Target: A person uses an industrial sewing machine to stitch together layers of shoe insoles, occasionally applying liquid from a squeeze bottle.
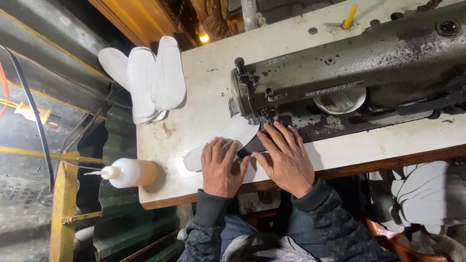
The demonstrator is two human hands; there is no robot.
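Grey flecked knit sleeves with dark ribbed cuffs sit lowest in frame, both arms reaching up onto the table point(204, 97), a cream painted top, chipped and rust-spotted, with a bare wood front edge. Left hand point(221, 167) lies flat, fingers spread, palm down on a white sole-shaped piece point(228, 138); thin, matte, rounded at its ends, felt or foam, can't tell which. Right hand point(287, 157) also flat and open, fingers fanned, pressing a dark flat piece point(252, 143) that overlaps the white one just under the needle area point(268, 116). Neither hand grips anything; both only press down. White piece runs diagonally from the table's front left up toward the needle, mostly left of and above the left hand, its upper end just beside the right fingertips. Sewing machine point(349, 63) is grey-green cast metal, worn paint, oily and grimy, long horizontal arm. Small white round dish point(340, 101) sits under the arm. Stack of white sole-shaped cutouts point(150, 80) overhangs the table's far left corner, well apart from the hands. Translucent plastic squeeze bottle point(128, 173) with pointed nozzle lies on its side at the table's left edge. More white cutouts point(424, 194) are piled lower right, below table level. Yellow pen-like stick point(349, 16) lies at the far edge.
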